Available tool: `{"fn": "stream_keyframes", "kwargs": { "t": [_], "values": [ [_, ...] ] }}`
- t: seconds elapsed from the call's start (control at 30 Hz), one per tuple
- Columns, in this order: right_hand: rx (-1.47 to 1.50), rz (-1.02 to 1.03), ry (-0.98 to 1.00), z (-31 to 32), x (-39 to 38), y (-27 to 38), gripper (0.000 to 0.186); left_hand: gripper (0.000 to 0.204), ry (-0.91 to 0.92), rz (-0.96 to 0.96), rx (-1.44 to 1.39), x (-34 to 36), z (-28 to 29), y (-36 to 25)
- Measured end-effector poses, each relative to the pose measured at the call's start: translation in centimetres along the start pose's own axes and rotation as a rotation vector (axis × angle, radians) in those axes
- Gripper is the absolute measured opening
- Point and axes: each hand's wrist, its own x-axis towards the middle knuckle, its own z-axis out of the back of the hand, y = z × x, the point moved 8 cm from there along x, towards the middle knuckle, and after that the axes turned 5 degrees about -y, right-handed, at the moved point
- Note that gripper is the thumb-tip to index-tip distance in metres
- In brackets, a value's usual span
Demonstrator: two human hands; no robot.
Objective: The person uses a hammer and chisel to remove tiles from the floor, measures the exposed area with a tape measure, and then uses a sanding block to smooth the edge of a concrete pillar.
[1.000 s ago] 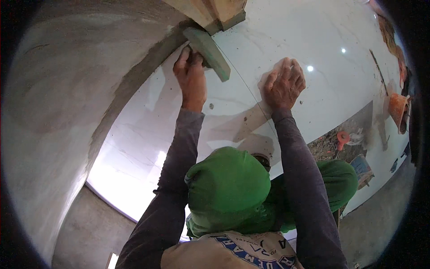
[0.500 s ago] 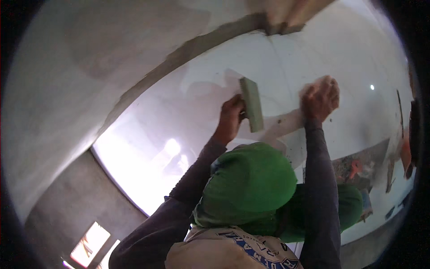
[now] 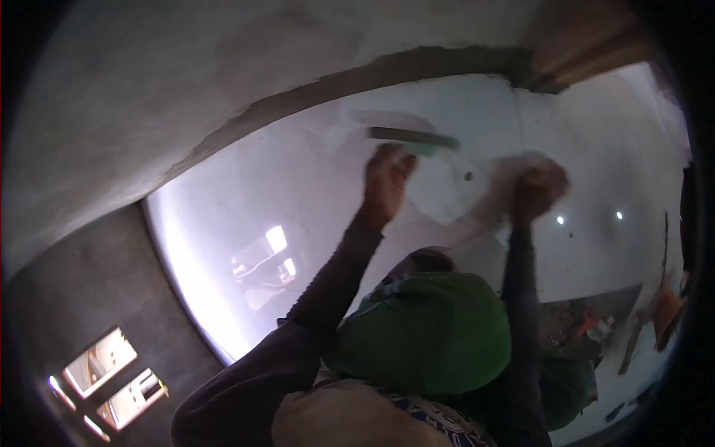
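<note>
My left hand is closed around the handle of a green float, its flat blade seen nearly edge-on and smeared by motion. The float is at the glossy white floor, just short of the dark strip along the wall's foot; whether it touches the floor I cannot tell. To the right my right hand is held over the same floor with its fingers curled in. It is blurred, and anything inside the fingers is hidden. A small dark spot lies on the floor between the hands.
A grey wall with a rough dark strip at its base runs across the far side. Brown wood stands at the far right. A dark patch with a red thing and an orange object lie to the right. My green-clad knee is below.
The float has turned from a steep angle to nearly level, and my left hand has turned with it. My right hand is lower in the picture. The whole view has shifted.
</note>
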Motion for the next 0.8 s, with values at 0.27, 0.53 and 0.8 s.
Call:
{"fn": "stream_keyframes", "kwargs": {
  "t": [0.27, 0.53, 0.8],
  "values": [
    [1.390, -0.801, 0.490, 0.3, -6.7, 18.5, 0.034, 0.025, -0.115, -0.028, -0.006, 0.1, -0.4, -0.5],
    [1.227, -0.961, 0.283, 1.2, -5.6, 18.0, 0.036, 0.029, -0.041, 0.065, 0.291, -1.4, 0.3, 1.4],
    [0.998, -0.606, 0.010, -4.3, 1.9, 16.0, 0.044, 0.033, -0.381, -1.039, 1.816, -0.8, 4.2, -3.9]
  ]
}}
